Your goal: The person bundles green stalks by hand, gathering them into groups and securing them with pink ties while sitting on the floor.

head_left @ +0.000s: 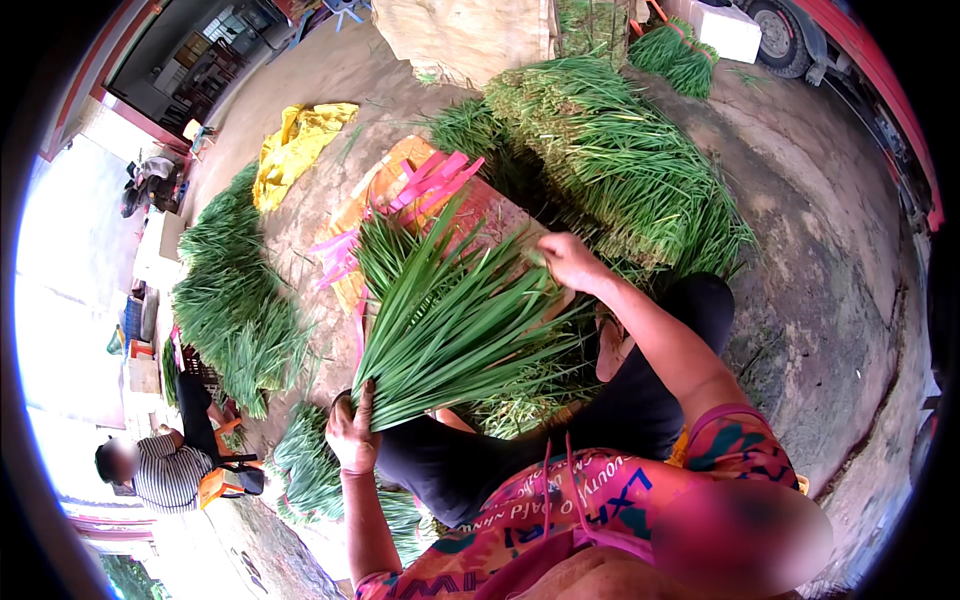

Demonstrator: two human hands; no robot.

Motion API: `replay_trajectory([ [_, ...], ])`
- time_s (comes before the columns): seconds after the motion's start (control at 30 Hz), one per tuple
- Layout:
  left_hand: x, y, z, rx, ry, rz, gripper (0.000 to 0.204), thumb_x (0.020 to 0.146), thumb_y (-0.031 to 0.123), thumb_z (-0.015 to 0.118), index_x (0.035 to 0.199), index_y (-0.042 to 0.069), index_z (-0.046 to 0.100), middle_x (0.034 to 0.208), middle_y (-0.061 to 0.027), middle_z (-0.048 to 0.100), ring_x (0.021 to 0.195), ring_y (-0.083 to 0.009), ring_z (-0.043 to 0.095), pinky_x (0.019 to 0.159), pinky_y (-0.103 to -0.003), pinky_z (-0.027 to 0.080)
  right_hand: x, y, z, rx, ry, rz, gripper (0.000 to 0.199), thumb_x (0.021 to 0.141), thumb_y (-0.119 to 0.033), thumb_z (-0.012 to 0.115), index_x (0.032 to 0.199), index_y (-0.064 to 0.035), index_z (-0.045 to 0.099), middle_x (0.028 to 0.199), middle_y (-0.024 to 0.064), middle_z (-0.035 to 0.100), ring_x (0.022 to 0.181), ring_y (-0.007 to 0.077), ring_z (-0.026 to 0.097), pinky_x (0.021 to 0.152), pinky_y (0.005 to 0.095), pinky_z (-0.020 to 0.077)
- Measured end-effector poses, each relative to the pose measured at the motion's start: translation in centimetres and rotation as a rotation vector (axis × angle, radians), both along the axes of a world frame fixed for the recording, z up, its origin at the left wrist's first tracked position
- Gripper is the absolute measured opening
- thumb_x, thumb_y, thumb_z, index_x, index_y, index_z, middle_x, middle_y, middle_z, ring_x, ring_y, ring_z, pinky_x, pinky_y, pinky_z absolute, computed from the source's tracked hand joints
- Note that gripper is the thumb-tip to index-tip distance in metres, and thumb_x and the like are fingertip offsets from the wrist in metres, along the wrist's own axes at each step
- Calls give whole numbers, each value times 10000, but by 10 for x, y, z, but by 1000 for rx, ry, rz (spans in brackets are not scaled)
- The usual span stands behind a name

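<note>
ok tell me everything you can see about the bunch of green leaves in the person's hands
The bunch of long green leaves is a fan of flat, narrow, fresh-looking blades, gathered tight at the lower left and spreading wide toward the upper right. The left hand grips the gathered end; the right hand rests on the spread tips. It is held over the person's lap, above more loose greens, in front of a crate with pink ribbon strips.
</note>
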State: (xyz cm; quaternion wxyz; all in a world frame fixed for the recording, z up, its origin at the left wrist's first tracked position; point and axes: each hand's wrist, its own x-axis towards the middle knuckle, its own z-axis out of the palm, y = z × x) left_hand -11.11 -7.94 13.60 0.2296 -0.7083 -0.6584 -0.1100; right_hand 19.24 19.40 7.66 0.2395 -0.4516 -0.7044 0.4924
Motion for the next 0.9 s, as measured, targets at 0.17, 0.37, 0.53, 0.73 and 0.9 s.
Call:
replay_trajectory([
  [0.17,-12,-13,0,3,4,148,728,606,55,591,1287,236,410,730,-82,451,595,-270,484,504,-373,422,62,32,15,-346,389,-261,277,843,-280,560,714,-34,560,573,34,512,470,72,441,384,208,352],
  [0.37,-21,-12,1,-13,6,215,739,598,31,567,1289,242,412,710,-75,432,594,-261,472,499,-368,411,62,3,24,-269,137,452,181,805,-175,618,836,3,617,751,72,638,645,114,599,553,226,483],
  [0.53,-19,-8,4,1,35,203,722,620,25,559,1291,246,410,703,-72,427,592,-258,467,502,-365,411,41,-6,17,-267,-151,547,317,784,-309,629,822,6,635,712,69,633,635,123,591,568,269,481],
  [0.73,-18,-9,5,-8,34,204,711,637,33,556,1298,243,399,707,-75,430,593,-262,468,509,-367,413,43,1,12,127,33,367,175,754,-173,640,845,-24,645,757,63,637,694,129,581,632,270,454],
  [0.9,-18,-6,4,-45,9,186,745,616,46,573,1307,248,385,744,-84,446,621,-269,486,526,-374,420,24,-23,23,74,144,488,223,753,-220,660,822,-9,646,685,56,623,615,84,539,578,261,432],
])
